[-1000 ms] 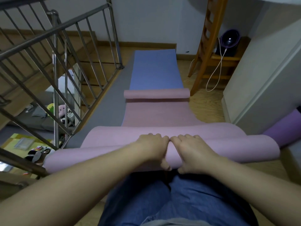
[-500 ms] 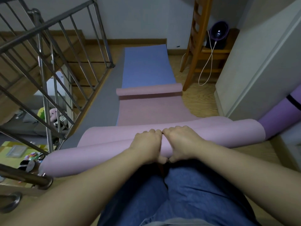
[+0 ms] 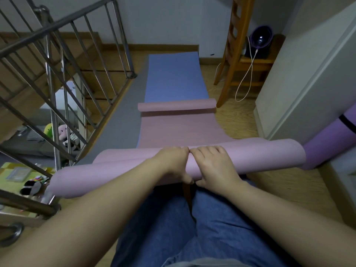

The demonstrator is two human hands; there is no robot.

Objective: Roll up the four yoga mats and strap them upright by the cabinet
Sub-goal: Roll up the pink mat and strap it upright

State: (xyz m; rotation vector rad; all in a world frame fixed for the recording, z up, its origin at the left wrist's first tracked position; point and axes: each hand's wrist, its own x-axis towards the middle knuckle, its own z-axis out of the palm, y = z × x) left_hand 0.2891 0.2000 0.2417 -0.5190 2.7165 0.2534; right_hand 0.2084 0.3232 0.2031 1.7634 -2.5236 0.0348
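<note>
2 hands gripping pink mat roll, mid-roll

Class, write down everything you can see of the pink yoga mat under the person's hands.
The pink yoga mat looks matte and foam-like. Its near part is a thick roll lying crosswise before the person, gripped at the middle by the left hand and right hand together. The unrolled rest runs away along the floor, overlapping the blue mat, its far end curled into a small roll.
</note>
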